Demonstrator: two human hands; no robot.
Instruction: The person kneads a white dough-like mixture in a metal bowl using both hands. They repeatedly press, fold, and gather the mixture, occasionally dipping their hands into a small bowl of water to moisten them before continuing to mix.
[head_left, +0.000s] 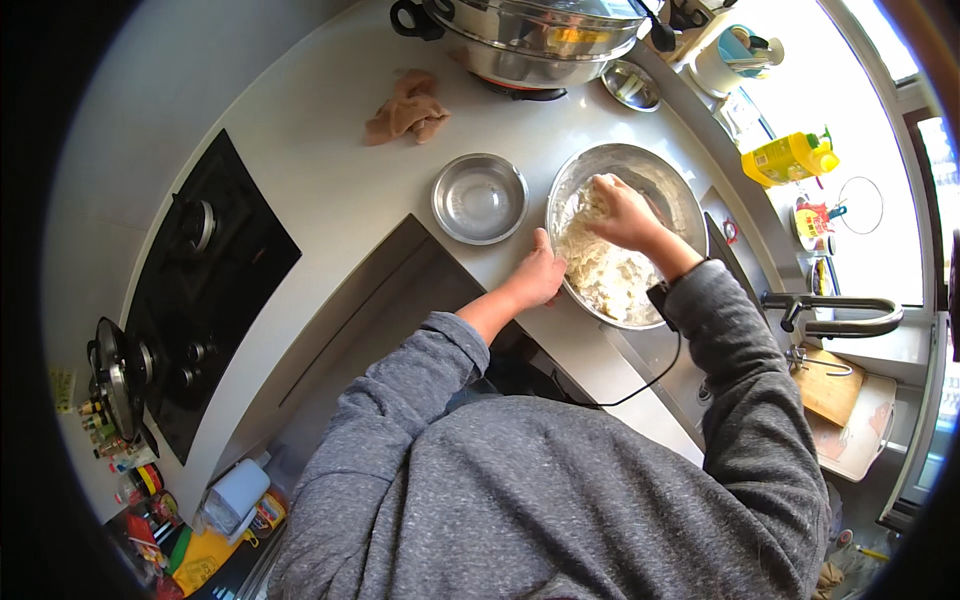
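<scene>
A large stainless steel mixing bowl (679, 184) stands on the counter before me, with shaggy, pale dough (611, 277) and loose flour inside. My left hand (538, 276) grips the bowl's near left rim, thumb up along the outside. My right hand (624, 214) is down in the bowl, its fingers in the floury dough; how far they close on it is partly hidden. Just left of the bowl sits a smaller, shallow metal bowl (480, 199), which looks empty or holds a little clear liquid; I cannot tell which.
A large steel steamer pot (532, 64) stands at the back beside a small metal dish (630, 86). A crumpled brown cloth (409, 112) lies left of it. The black cooktop (217, 262) is at left, the sink with its tap (847, 304) at right. A dark cable hangs from my right wrist.
</scene>
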